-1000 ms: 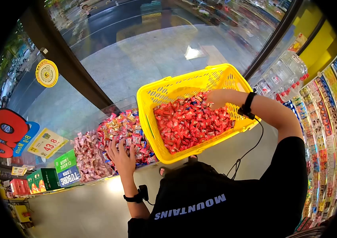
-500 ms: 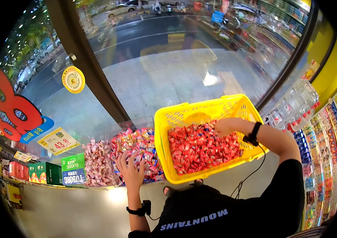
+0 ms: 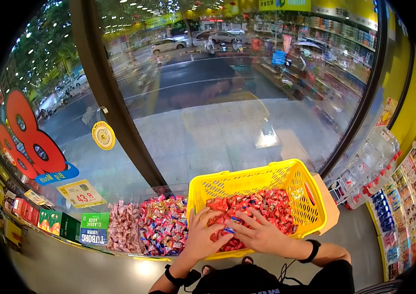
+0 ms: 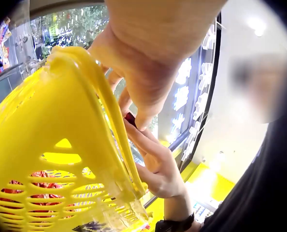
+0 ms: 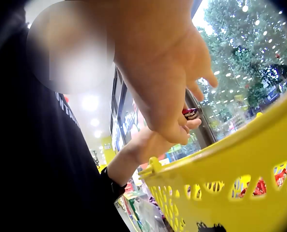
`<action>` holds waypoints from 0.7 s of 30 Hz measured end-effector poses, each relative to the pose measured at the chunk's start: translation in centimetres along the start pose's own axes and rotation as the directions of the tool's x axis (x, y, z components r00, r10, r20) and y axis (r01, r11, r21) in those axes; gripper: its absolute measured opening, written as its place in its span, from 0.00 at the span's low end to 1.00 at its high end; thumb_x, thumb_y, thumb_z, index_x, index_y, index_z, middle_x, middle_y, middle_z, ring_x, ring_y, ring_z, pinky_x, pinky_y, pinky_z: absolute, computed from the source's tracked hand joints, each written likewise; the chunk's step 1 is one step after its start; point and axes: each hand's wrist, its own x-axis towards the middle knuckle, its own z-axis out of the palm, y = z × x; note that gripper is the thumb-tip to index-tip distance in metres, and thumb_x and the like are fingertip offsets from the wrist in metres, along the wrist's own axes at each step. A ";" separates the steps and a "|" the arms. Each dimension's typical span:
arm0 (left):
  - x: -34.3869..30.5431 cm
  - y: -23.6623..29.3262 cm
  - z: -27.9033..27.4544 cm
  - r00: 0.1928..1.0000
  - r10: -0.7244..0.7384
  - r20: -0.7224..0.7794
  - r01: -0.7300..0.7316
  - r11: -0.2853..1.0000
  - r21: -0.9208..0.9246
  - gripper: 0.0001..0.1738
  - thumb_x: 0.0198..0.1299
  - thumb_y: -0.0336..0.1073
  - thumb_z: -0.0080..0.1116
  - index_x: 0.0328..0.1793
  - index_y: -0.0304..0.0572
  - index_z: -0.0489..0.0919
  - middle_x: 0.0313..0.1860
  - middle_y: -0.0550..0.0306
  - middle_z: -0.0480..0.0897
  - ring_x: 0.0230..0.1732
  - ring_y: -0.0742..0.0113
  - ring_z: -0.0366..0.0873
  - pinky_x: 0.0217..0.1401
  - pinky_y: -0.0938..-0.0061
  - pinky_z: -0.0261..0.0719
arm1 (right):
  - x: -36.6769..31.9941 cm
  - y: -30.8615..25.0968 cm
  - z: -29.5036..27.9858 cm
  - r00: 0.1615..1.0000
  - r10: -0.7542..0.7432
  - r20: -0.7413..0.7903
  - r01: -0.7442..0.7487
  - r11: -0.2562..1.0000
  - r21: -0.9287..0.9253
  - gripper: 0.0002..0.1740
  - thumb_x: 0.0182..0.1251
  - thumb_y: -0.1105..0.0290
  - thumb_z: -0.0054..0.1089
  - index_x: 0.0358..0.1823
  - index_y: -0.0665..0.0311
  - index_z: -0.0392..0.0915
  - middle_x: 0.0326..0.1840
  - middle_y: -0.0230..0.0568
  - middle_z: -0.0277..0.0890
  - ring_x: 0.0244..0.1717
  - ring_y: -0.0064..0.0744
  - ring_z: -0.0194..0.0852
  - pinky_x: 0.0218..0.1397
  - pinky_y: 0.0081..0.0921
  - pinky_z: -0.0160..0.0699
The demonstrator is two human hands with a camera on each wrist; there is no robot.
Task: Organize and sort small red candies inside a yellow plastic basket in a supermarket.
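Note:
Above the near left part of a yellow basket [image 3: 318,223], filled with red-wrapped candies [image 3: 271,206], my left hand [image 3: 200,241] and right hand [image 3: 266,239] meet at the fingertips. A small dark-red wrapped candy is pinched between them, visible in the left wrist view [image 4: 130,117] and right wrist view [image 5: 191,113]. My left hand's [image 4: 143,53] thumb points down at it, and my right hand's [image 5: 155,72] thumb lies close by. The outer fingers of both hands are spread. Palms and fingers partly hide the candy.
Left of the basket is a clear bin with mixed candies [image 3: 163,225] and pink ones [image 3: 123,228], then a green-blue beer box [image 3: 94,229]. Window glass [image 3: 208,132] rises behind. Bottles [image 3: 364,166] and a snack shelf [image 3: 399,215] stand right.
My right hand has left the red candies and moved left and nearer to me. My left hand has moved right from the mixed candies to the basket. The head view has tilted up.

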 end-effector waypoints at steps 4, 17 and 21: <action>0.2 0.5 1.1 1.000 0.001 0.026 -0.001 1.000 0.018 0.23 0.56 0.58 0.81 0.48 0.52 0.94 0.71 0.59 0.82 0.80 0.47 0.69 0.88 0.30 0.49 | -1.0 -1.0 1.0 0.999 0.040 0.005 -0.040 0.999 -0.018 0.16 0.70 0.60 0.66 0.55 0.56 0.91 0.88 0.39 0.64 0.88 0.52 0.59 0.89 0.65 0.54; -1.5 -2.0 -0.8 0.980 -0.031 -0.195 0.060 0.988 0.142 0.13 0.52 0.41 0.80 0.41 0.46 0.92 0.58 0.58 0.88 0.72 0.44 0.78 0.86 0.33 0.57 | -1.6 -1.1 2.0 0.977 0.198 -0.077 -0.166 0.939 0.302 0.31 0.69 0.63 0.70 0.74 0.54 0.79 0.88 0.45 0.64 0.82 0.53 0.67 0.84 0.55 0.67; -4.4 -5.4 -3.1 0.916 -0.087 -0.391 0.217 0.928 0.304 0.13 0.52 0.37 0.79 0.42 0.45 0.89 0.57 0.54 0.86 0.68 0.44 0.79 0.82 0.34 0.63 | -3.4 0.1 2.2 0.907 0.411 -0.094 -0.364 0.875 0.319 0.23 0.67 0.64 0.74 0.64 0.54 0.85 0.79 0.47 0.73 0.78 0.55 0.71 0.81 0.56 0.71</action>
